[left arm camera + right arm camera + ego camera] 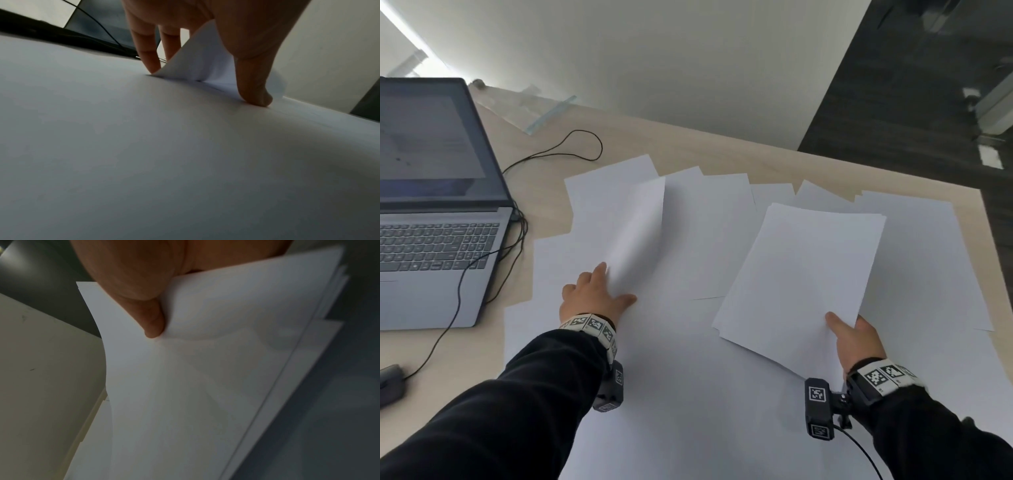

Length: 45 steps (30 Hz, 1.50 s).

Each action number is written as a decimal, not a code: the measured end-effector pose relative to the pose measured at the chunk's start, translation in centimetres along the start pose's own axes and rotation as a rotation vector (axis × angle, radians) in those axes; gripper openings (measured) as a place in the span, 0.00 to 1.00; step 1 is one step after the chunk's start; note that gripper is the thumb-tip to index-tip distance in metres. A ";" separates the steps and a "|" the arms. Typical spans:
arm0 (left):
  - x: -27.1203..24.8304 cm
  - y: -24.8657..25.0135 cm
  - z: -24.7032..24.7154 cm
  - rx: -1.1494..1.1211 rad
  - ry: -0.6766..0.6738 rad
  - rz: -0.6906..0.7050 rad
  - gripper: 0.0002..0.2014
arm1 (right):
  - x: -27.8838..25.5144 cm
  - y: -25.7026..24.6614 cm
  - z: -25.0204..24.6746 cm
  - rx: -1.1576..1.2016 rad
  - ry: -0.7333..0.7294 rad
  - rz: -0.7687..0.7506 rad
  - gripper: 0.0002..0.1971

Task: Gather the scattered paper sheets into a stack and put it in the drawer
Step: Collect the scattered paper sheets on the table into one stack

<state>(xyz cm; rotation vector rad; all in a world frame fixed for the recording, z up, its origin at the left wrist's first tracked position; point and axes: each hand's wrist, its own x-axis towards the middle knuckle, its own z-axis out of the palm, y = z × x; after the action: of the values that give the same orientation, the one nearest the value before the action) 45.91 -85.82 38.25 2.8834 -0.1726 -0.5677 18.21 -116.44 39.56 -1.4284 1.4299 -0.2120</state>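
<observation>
Several white paper sheets [688,359] lie scattered and overlapping over the desk. My left hand [595,294] lifts the near edge of one sheet [635,233], which curls up off the pile; the thumb [255,91] and fingertips [152,66] touch the paper below, with the raised sheet [201,65] between them. My right hand [854,337] holds a small stack of sheets [801,277] by its near right corner, thumb on top, raised a little above the desk. In the right wrist view the thumb [152,324] pinches that stack [195,378]. No drawer is in view.
An open grey laptop [438,212] stands at the left with black cables [517,240] trailing beside it. A dark mouse [390,383] lies at the near left. A white wall [671,61] backs the desk; dark floor [911,102] lies past its right edge.
</observation>
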 end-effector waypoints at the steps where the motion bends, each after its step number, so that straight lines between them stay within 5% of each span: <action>1: 0.4 -0.6 -0.3 -0.013 -0.007 0.024 0.43 | 0.1 0.1 0.0 -0.007 0.007 0.005 0.06; 8: 0.8 -3.6 -0.9 -0.030 -0.047 0.174 0.33 | 0.5 0.0 0.2 -0.024 0.044 0.027 0.06; 13: 1.7 -1.7 -0.6 -0.167 0.067 0.213 0.20 | 0.1 -0.6 -0.3 -0.024 0.039 0.016 0.05; 19: 0.3 7.5 0.3 -0.135 0.032 0.421 0.20 | 0.1 -0.4 -2.4 0.009 0.077 0.031 0.05; 25: -1.5 14.2 3.7 0.174 -0.197 0.617 0.25 | 0.1 0.6 -5.2 0.026 0.118 0.060 0.07; 34: -2.2 14.6 3.8 0.535 -0.236 0.732 0.43 | 0.4 2.2 -5.6 0.108 0.127 0.093 0.05; 45: -2.0 14.7 3.9 0.594 -0.241 0.857 0.37 | 1.0 2.7 -6.0 0.094 0.134 0.089 0.06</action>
<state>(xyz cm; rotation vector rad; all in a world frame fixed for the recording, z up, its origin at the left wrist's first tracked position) 41.48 -100.46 38.61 2.7937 -1.7498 -0.7498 12.39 -119.63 39.58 -1.2911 1.5684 -0.3197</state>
